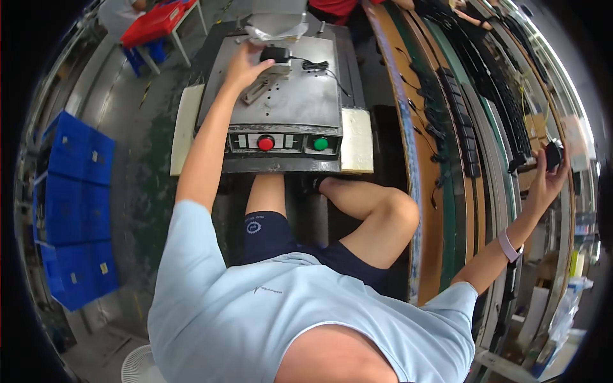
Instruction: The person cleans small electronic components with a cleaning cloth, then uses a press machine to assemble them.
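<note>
Ahead of me is a metal-topped machine point(290, 108) with a small raised fixture near its far side. A black power adapter point(274, 55) sits on that fixture, its bundled cord point(314, 65) lying to the right on the plate. My left hand point(244, 66) grips the adapter's left end between thumb and fingers; part of the fingers is hidden. Far out to the right, my right hand point(548, 182) is raised over the conveyor side, its fingers closed round a small black block point(554, 155) that looks like an adapter housing.
A red button point(265, 142) and a green button point(320, 143) face me on the machine's front. Several black adapters point(456, 121) with cords line the conveyor at right. Blue bins point(80, 210) stand at left. Beyond the machine, a person in red point(332, 9) is partly visible.
</note>
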Demonstrator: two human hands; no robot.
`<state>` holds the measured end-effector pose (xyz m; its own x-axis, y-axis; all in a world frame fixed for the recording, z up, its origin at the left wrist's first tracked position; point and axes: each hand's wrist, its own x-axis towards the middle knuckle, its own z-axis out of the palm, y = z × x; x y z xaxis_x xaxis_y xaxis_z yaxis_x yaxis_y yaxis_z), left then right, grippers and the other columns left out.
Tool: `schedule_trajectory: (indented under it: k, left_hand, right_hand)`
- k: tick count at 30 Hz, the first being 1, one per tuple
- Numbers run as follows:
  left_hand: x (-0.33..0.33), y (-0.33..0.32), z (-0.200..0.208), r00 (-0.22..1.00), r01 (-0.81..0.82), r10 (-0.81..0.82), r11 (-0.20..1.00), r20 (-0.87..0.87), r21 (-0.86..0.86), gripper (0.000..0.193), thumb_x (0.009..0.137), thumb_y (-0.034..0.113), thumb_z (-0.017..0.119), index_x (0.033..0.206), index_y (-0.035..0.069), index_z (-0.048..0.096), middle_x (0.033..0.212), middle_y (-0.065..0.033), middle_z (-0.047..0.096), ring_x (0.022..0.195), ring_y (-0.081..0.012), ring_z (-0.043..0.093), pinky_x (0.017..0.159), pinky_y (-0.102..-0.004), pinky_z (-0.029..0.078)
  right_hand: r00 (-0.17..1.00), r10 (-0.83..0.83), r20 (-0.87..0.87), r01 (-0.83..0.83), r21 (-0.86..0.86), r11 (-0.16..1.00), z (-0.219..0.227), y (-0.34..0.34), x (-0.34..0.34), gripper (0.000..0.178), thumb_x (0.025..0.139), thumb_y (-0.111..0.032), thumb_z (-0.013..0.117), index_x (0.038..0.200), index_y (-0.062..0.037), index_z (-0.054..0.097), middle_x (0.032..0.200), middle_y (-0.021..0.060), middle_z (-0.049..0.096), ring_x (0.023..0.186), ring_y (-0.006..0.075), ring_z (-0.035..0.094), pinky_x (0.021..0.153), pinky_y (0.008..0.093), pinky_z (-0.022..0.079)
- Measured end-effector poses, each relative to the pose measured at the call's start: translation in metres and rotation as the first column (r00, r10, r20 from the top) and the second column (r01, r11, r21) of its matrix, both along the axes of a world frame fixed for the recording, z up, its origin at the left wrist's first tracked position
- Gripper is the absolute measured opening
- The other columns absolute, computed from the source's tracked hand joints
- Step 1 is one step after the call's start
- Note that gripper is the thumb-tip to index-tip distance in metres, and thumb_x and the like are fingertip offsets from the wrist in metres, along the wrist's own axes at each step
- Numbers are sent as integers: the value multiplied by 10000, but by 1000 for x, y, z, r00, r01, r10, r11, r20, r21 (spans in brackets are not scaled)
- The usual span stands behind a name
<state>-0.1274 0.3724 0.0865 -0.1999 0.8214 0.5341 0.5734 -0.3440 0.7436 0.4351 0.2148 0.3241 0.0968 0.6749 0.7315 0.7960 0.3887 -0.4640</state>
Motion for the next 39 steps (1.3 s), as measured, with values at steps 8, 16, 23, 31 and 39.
schedule_trajectory:
  k: [8,16,23,31,39]
  left_hand:
    - [-44,32,-1,700,524,-452,851,554,32,562,787,22,709,1310,30,503,1167,-142,636,986,-215,616,893,-283,455]
    - [-13,-168,-29,13,404,-462,813,887,418,783,799,192,772,1455,86,358,1171,-199,562,1067,-273,553,928,-374,496]
    - [8,-265,-72,481,62,170,972,860,-226,425,855,66,655,1244,124,495,1034,-118,597,866,-196,593,785,-282,492]
    - [-15,-215,-82,866,-158,222,972,447,-176,365,808,30,678,1145,67,544,921,-56,647,819,-176,606,771,-282,486]
    - [103,-177,42,853,376,-296,919,430,-114,499,965,241,496,1407,34,392,1423,-169,410,1308,-262,383,1098,-350,270]
  right_hand:
    - [875,464,-138,-481,-360,799,-80,123,-171,415,877,-76,661,1276,-25,559,1109,102,628,915,169,606,785,258,499]
    - [610,769,191,-714,-289,638,-217,245,-349,544,878,-173,675,1385,-107,490,1229,115,572,1048,257,572,927,323,440]
    - [395,643,657,-478,-451,754,-198,224,-389,769,866,-307,671,1516,-224,267,1396,145,453,1149,343,536,972,419,444]
    - [264,663,701,-181,-639,747,-232,81,-290,1073,672,-292,846,1523,-140,209,1541,176,235,1405,370,271,1083,511,358]
    - [248,491,-835,-935,-340,-105,-175,32,-297,259,900,-142,678,1086,-38,529,830,49,616,688,103,556,613,232,463]
